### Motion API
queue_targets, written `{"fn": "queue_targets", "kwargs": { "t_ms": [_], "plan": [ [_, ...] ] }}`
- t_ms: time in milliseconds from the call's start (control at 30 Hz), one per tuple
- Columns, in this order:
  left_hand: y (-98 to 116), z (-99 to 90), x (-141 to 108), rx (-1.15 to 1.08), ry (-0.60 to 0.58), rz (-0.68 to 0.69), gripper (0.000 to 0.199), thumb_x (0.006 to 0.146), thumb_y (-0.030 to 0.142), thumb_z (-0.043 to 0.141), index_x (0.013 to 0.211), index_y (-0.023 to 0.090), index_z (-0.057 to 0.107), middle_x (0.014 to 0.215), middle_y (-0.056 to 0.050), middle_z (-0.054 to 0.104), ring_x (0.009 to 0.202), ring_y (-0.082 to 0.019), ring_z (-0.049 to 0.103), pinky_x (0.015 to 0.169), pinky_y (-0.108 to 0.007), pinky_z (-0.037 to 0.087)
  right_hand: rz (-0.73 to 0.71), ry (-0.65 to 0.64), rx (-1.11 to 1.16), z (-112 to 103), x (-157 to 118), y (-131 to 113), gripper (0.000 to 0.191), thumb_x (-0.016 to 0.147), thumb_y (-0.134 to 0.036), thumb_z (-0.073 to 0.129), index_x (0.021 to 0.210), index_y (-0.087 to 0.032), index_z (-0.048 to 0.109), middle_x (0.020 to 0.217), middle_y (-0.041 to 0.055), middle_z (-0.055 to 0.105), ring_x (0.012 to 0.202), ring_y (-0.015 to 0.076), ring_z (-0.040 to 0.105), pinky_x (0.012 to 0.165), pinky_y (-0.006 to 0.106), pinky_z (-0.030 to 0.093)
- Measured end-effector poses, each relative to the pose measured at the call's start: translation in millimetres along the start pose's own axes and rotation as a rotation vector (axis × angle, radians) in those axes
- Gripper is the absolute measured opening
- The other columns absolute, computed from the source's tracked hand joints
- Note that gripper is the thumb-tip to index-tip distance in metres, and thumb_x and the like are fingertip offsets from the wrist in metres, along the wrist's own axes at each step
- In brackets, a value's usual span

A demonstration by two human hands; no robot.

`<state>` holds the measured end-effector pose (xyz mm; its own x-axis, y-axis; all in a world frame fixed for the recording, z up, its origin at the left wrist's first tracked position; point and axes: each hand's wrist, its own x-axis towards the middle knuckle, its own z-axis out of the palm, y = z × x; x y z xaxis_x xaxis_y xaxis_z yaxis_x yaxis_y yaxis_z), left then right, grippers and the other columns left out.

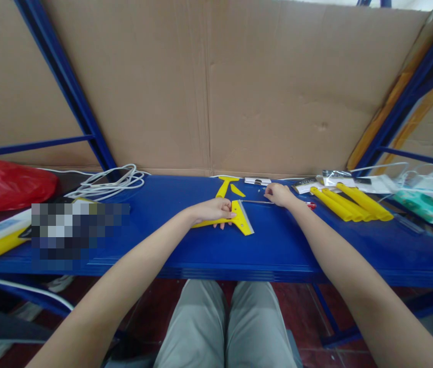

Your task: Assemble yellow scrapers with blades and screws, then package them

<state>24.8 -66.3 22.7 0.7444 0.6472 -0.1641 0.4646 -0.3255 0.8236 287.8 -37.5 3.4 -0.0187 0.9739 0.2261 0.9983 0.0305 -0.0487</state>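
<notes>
A yellow scraper (243,220) with a metal blade edge is held by its neck in my left hand (218,210), its handle running left under the wrist. My right hand (275,194) is closed, fingertips together above the blue table; whatever it pinches is too small to make out. A screwdriver (256,202) with a red handle lies beneath my right hand, its shaft pointing at the scraper. Behind the left hand lie another yellow scraper part (224,186) and a small yellow piece (237,190). Tiny bits (261,190) lie beside my right hand.
Several yellow handles (350,204) lie at the right near plastic packets (339,179) and a green packet (423,204). A small white box (257,181) stands at the back. On the left are a white cable (120,181), a red bag (9,186) and a blurred-out object (70,230).
</notes>
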Motion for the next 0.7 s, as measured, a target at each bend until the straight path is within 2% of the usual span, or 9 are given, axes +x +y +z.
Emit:
{"fn": "queue_targets", "kwargs": {
  "t_ms": [500,600,700],
  "plan": [
    [2.4,0.6,-2.6,-0.009,0.004,-0.011,0.024,0.076,0.036,0.060,0.077,0.016,0.047,0.066,0.000,0.059,0.047,-0.009,0.053,0.041,-0.020,0.039,0.007,-0.025,0.018,4.9,4.3,2.8,0.013,0.083,-0.016,0.049,0.079,-0.018,0.061,0.094,0.0090,0.067,0.088,0.0200,0.060,0.074,0.030,0.042],
    [0.8,0.1,-1.9,-0.021,0.001,-0.008,0.022,0.077,0.034,0.060,0.079,0.016,0.046,0.066,0.000,0.059,0.047,-0.008,0.053,0.041,-0.020,0.039,-0.007,0.016,0.031,3.6,2.9,2.8,0.014,0.082,-0.014,0.048,0.078,-0.018,0.061,0.096,0.0095,0.066,0.091,0.0208,0.059,0.076,0.031,0.041],
    [-1.5,-0.6,-0.4,-0.033,-0.005,-0.001,0.024,0.077,0.034,0.060,0.080,0.016,0.045,0.067,0.001,0.060,0.047,-0.008,0.053,0.040,-0.020,0.039,-0.055,0.116,0.112,-0.3,0.7,-2.7,0.013,0.081,-0.014,0.048,0.078,-0.018,0.060,0.098,0.0101,0.065,0.094,0.0214,0.058,0.080,0.032,0.041]
  ]
}}
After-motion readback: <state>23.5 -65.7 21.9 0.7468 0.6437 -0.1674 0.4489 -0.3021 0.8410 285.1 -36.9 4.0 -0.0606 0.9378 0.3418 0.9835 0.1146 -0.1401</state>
